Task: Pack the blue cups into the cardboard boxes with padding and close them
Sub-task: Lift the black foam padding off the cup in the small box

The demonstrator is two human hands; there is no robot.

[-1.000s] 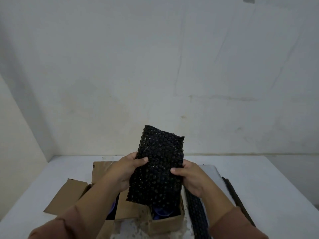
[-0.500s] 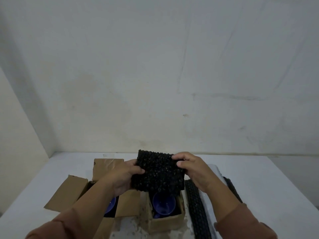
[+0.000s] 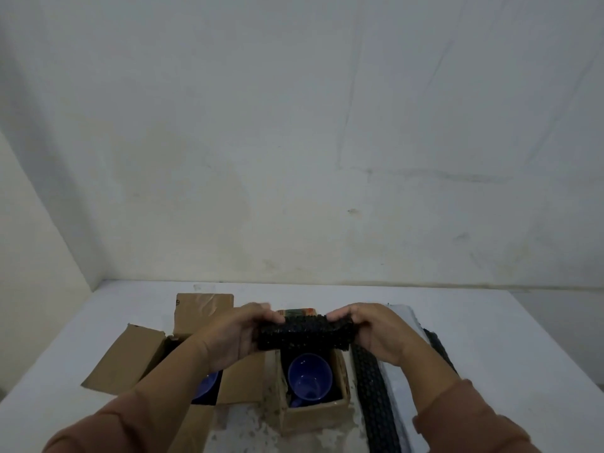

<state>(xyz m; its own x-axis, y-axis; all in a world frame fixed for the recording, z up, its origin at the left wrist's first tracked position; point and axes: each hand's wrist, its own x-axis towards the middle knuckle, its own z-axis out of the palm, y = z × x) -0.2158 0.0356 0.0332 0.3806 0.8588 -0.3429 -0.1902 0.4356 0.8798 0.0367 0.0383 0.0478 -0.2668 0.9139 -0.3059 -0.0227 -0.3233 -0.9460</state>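
A folded piece of black bubble wrap (image 3: 305, 333) is held between my left hand (image 3: 237, 335) and my right hand (image 3: 376, 335), just above the far side of a small open cardboard box (image 3: 313, 415). Inside that box sits a blue cup (image 3: 310, 377), opening upward, with dark padding around it. To the left lies a second open cardboard box (image 3: 130, 358) with its flaps spread; a second blue cup (image 3: 206, 385) shows inside it, partly hidden by my left forearm.
More black bubble wrap strips (image 3: 376, 397) lie on a white sheet (image 3: 405, 318) to the right of the small box. The white table (image 3: 523, 338) ends at a wall behind and on the left.
The bubble wrap stood tall and unfolded a second ago; both hands have folded it down into a short, flat bundle and lowered it toward the right box, uncovering the cup.
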